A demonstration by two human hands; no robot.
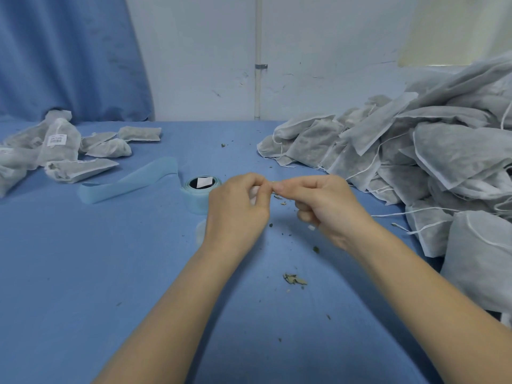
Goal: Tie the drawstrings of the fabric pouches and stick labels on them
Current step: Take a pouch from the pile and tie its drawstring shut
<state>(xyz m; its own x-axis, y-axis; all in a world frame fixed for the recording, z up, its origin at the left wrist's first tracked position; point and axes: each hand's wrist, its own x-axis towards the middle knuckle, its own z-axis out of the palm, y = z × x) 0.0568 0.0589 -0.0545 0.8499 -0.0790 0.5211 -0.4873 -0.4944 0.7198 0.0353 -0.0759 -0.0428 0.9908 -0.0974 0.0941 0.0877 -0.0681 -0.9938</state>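
Far left edge of the tabletop (83,273): small heap of tied pouches (59,146), one bearing a white label (56,139). Just right of it: loose strip of pale blue backing paper (130,180), leading to the label roll (201,194) near the tabletop's middle. Centre: left hand (238,209) and right hand (324,206), fingertips meeting, both grips pinching a small white label piece (253,194) between them, above the tabletop. Scattered dried leaf bits (295,279) lie below the hands. Right edge: large pile of untied pouches (429,162) with loose white drawstrings (388,216).
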